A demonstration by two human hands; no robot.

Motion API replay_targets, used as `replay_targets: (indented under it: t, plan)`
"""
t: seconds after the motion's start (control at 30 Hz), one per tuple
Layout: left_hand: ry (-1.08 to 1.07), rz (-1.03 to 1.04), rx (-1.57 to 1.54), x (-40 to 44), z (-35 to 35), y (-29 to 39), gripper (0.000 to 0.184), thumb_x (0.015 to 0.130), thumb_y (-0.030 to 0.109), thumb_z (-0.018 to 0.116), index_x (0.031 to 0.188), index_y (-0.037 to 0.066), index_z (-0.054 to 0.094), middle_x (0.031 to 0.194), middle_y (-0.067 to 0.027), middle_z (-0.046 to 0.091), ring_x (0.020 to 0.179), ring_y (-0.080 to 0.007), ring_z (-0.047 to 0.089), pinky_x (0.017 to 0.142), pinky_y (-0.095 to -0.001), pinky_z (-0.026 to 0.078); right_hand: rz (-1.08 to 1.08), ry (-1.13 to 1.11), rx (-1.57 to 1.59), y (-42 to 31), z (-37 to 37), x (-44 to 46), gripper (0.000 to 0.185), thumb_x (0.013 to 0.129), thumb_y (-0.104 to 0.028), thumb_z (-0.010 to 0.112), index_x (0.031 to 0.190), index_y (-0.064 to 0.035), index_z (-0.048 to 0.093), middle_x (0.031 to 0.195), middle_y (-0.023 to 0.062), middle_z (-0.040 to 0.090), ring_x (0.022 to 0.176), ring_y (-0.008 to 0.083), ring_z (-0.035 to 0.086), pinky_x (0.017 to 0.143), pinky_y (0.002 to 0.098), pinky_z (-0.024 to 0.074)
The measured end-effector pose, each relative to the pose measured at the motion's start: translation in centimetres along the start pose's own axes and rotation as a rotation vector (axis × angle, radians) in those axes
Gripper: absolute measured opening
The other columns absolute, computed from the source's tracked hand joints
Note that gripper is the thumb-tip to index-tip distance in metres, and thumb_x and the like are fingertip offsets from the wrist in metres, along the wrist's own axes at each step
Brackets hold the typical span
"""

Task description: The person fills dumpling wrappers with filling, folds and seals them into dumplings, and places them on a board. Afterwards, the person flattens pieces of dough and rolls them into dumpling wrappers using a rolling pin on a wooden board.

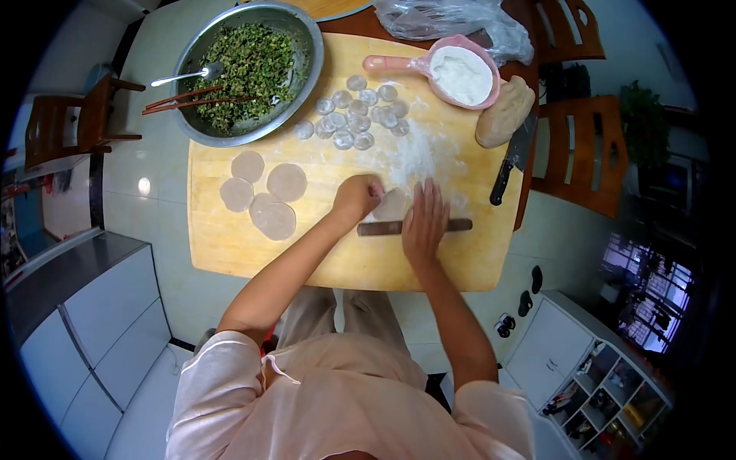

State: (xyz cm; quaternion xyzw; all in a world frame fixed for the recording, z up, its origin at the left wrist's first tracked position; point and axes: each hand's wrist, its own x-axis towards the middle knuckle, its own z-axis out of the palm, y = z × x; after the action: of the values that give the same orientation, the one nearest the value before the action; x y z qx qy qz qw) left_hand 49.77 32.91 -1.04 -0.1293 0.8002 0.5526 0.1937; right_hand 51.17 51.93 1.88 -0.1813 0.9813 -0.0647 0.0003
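Rolling pin (pixel 379 228) passes, middle hidden, under an unclenched right hand (pixel 426 222); whether left hand (pixel 358 198) pinches dough (pixel 391 205), I cannot tell.

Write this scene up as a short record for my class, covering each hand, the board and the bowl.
Left hand: curled at the edge of a dough round; grip unclear
Right hand: laid across a rolling pin, fingers extended
Board, left: larger flat rounds
Board, middle: small floured discs
Board, right: dough lump, knife beside it
Bowl: chopped green mixture, spoon, chopsticks
Pink scoop: white flour
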Motion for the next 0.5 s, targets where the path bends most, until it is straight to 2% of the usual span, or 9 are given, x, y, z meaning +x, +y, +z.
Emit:
replay_targets:
  t: [0.07, 0.1, 0.17, 0.27, 0.37, 0.4, 0.5]
  plan:
    - [0.057, 0.113, 0.213, -0.8, -0.4, 3.3, 0.008, 0.071, 0.011, 0.068, 0.078, 0.008, 0.066, 0.077, -0.0149, 0.066, 0.076, -0.0319, 0.064, 0.066, -0.0431, 0.049, 0.039, 0.038, 0.053, -0.5, 0.0, 5.5, 0.058, 0.088, -0.017, 0.058, 0.142, -0.0038, 0.039, 0.152, 0.0147, 0.032, 0.139, 0.0349, 0.030, 0.108, 0.0565, 0.0277]
    - [0.100, 0.166, 0.372, -0.4, -0.1, 4.0, 0.011, 0.069, 0.011, 0.071, 0.076, 0.006, 0.065, 0.075, -0.0160, 0.064, 0.072, -0.0351, 0.062, 0.065, -0.0437, 0.048, 0.059, 0.058, 0.078, -0.6, 0.2, 7.6, 0.058, 0.088, -0.016, 0.057, 0.142, -0.0039, 0.039, 0.152, 0.0146, 0.032, 0.139, 0.0349, 0.030, 0.108, 0.0564, 0.0280]
    - [0.104, 0.147, 0.510, 1.4, 0.9, 3.9, 0.009, 0.069, 0.012, 0.070, 0.075, 0.006, 0.066, 0.076, -0.0175, 0.065, 0.073, -0.0378, 0.062, 0.065, -0.0469, 0.047, 0.041, 0.075, 0.054, -0.5, 1.0, 9.8, 0.058, 0.088, -0.017, 0.057, 0.142, -0.0042, 0.039, 0.152, 0.0146, 0.032, 0.139, 0.0349, 0.030, 0.107, 0.0561, 0.0287]
    - [0.131, 0.128, 0.531, 1.7, 0.6, 3.8, 0.004, 0.070, 0.009, 0.064, 0.070, 0.009, 0.068, 0.079, -0.0163, 0.067, 0.074, -0.0339, 0.065, 0.066, -0.0436, 0.050, 0.033, 0.077, 0.070, -0.6, 0.6, 7.1, 0.058, 0.088, -0.016, 0.056, 0.142, -0.0044, 0.039, 0.153, 0.0145, 0.030, 0.140, 0.0347, 0.030, 0.107, 0.0566, 0.0285]
    - [0.171, 0.019, 0.102, 0.4, -0.2, 2.9, 0.004, 0.070, 0.011, 0.066, 0.072, 0.009, 0.069, 0.079, -0.0143, 0.068, 0.073, -0.0317, 0.065, 0.066, -0.0407, 0.051, 0.004, -0.001, 0.047, -0.1, -0.3, -0.5, 0.057, 0.087, -0.014, 0.056, 0.140, -0.0035, 0.041, 0.152, 0.0156, 0.031, 0.139, 0.0346, 0.031, 0.106, 0.0579, 0.0283]
    - [0.102, -0.027, -0.023, 0.4, -0.8, 2.1, 0.004, 0.071, 0.012, 0.067, 0.073, 0.009, 0.069, 0.077, -0.0134, 0.068, 0.072, -0.0309, 0.065, 0.067, -0.0392, 0.051, -0.018, 0.028, 0.045, -0.2, -0.7, -1.6, 0.056, 0.085, -0.014, 0.057, 0.139, -0.0025, 0.043, 0.151, 0.0172, 0.034, 0.138, 0.0347, 0.033, 0.105, 0.0591, 0.0284]
    - [-0.036, 0.063, 0.020, 0.4, -0.4, 0.8, 0.004, 0.070, 0.011, 0.068, 0.074, 0.009, 0.068, 0.077, -0.0138, 0.067, 0.074, -0.0321, 0.064, 0.067, -0.0402, 0.051, -0.069, 0.075, 0.021, 0.5, 0.7, 0.6, 0.055, 0.085, -0.013, 0.058, 0.137, -0.0014, 0.045, 0.148, 0.0178, 0.038, 0.137, 0.0351, 0.035, 0.104, 0.0574, 0.0297]
